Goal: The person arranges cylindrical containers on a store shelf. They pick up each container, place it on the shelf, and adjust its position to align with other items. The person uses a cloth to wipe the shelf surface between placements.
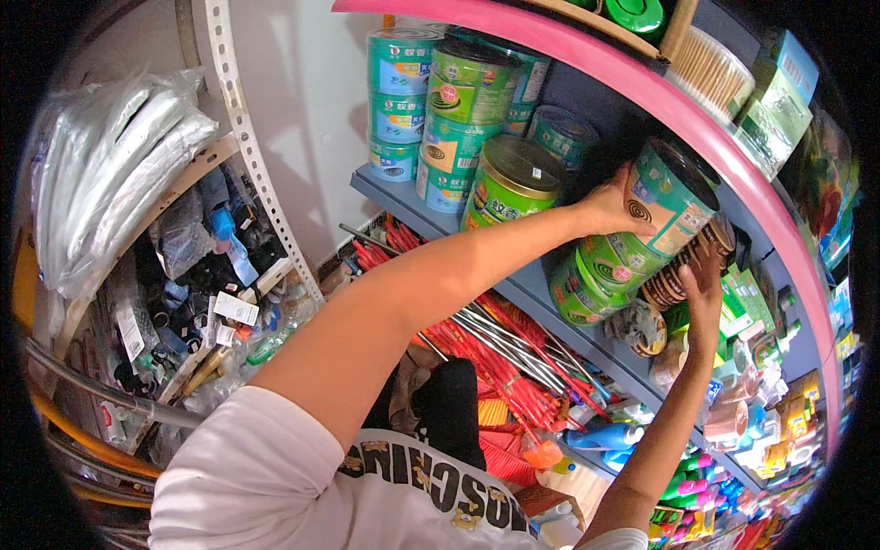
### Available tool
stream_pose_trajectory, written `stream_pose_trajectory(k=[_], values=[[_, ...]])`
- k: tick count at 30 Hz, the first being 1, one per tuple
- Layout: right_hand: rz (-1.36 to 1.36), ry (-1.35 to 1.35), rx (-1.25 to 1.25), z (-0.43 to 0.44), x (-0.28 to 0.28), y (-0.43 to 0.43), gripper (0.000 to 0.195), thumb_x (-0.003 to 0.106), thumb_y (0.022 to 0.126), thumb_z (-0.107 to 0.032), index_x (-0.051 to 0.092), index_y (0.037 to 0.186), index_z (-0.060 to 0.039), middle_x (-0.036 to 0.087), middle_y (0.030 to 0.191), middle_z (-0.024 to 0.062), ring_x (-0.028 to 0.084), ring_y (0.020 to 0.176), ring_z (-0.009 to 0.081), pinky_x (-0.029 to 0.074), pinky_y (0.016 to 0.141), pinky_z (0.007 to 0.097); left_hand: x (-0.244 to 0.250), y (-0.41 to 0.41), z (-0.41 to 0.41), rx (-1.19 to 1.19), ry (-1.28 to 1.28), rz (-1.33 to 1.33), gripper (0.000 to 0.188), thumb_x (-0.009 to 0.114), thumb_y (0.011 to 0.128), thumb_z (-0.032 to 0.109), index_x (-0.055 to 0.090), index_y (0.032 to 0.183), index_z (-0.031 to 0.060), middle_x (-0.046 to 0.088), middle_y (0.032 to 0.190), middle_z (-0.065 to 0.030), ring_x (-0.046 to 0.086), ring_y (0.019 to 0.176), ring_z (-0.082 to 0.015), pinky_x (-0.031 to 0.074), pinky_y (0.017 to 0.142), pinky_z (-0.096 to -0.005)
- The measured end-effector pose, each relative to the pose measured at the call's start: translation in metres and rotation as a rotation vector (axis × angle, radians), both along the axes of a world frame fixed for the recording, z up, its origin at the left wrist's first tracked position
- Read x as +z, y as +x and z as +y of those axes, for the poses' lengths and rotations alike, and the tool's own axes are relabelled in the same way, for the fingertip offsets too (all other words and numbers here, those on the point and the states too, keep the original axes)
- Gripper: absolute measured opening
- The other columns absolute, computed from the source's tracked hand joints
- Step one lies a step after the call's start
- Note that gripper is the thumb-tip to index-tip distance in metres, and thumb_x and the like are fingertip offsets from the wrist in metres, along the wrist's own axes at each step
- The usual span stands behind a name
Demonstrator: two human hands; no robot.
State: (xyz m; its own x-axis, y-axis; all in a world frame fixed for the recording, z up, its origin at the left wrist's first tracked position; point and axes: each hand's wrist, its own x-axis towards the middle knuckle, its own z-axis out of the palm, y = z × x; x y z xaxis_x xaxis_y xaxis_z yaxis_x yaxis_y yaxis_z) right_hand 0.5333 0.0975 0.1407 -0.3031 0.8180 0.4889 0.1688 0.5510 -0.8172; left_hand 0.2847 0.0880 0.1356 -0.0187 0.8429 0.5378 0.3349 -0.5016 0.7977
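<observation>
My left hand [612,210] grips the left side of a teal mosquito-coil canister [663,199] with a black lid; its thumb lies across the front and the other fingers are partly hidden behind. This canister tilts on top of a stack of green coil canisters [601,268] at the shelf's front edge. Just right of the stack, my right hand [702,292] is raised with its fingers apart, in front of a row of brown round containers [677,282]. Whether its fingertips touch the teal canister is hard to see. A larger green coil tin [515,182] stands beneath my left forearm.
More coil canisters [399,103] are stacked at the grey shelf's [392,199] left end. A pink-edged shelf [584,48] curves overhead. Red-handled poles [509,364] lie below. Left, a perforated upright [251,137] borders plastic-wrapped goods [124,179]. Boxes and bottles crowd the right.
</observation>
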Motion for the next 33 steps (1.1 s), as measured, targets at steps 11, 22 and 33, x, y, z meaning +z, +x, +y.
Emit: stream_pose_trajectory(k=[11,22,33], values=[[0.020,0.265,0.040,0.030,0.016,-0.059,0.080,0.078,0.074,-0.018,0.033,0.137,0.0029,0.052,0.126,0.0164,0.051,0.114,0.0233,0.038,0.099,0.0335,0.001,-0.015,0.007,0.078,0.079,0.033,0.124,0.084,0.055,0.044,0.013,0.142,-0.0077,0.039,0.138,-0.0243,0.041,0.127,-0.0323,0.035,0.104,-0.0339],[-0.058,0.106,0.116,0.038,0.055,-0.122,0.071,0.078,0.073,-0.029,0.042,0.127,0.0001,0.061,0.113,0.0124,0.059,0.100,0.0215,0.045,0.088,0.0321,0.030,-0.079,0.018,0.047,0.101,-0.096,0.107,0.088,0.057,0.031,0.028,0.134,-0.0118,0.055,0.119,-0.0170,0.054,0.107,-0.0221,0.044,0.092,-0.0312],[0.043,-0.104,0.336,0.113,0.052,-0.195,0.082,0.080,0.070,-0.020,0.034,0.135,0.0000,0.053,0.124,0.0124,0.053,0.109,0.0237,0.041,0.095,0.0348,0.035,-0.132,0.053,0.158,-0.150,-0.012,0.066,0.083,0.065,0.038,0.055,0.115,0.0051,0.064,0.105,-0.0068,0.060,0.097,-0.0207,0.048,0.084,-0.0340]])
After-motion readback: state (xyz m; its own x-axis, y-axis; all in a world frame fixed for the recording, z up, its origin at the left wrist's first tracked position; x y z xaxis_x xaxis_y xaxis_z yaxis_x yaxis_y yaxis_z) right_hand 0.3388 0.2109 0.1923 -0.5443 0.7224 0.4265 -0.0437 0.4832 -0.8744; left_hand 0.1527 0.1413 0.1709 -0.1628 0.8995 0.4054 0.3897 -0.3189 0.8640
